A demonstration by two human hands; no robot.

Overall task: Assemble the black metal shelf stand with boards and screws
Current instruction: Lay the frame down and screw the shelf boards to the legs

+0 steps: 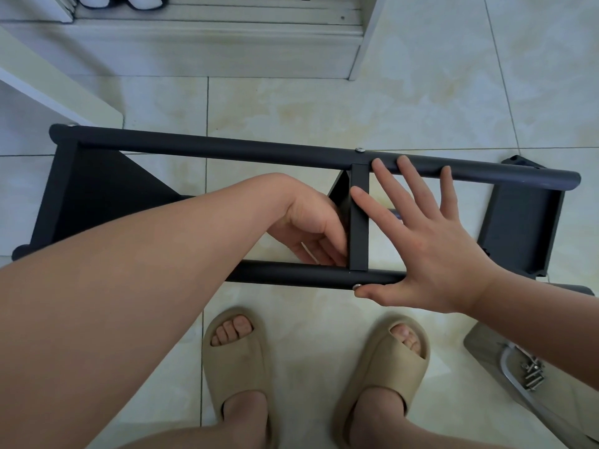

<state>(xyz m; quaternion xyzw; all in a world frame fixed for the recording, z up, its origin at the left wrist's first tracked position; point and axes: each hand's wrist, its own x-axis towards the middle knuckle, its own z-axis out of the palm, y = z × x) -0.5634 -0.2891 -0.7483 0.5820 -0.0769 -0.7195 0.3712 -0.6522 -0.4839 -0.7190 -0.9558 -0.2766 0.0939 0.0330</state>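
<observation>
Head view. One black shelf stand (81,196) lies on its side on the tiled floor (324,108): two long tubes (227,147), three boards, three visible screw heads (359,150). Loose screws (531,374) sit in a tray (509,367) (cut off; count unclear). Right hand (431,254) is spread flat, fingertips over the far tube, thumb at the near tube's screw head. Left hand (311,231) is curled beside the middle board (359,222); its fingertips are hidden, so I cannot tell its grip.

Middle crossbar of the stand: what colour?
Matte black crossbar, matching the far tube. It shows best in the head view.
</observation>
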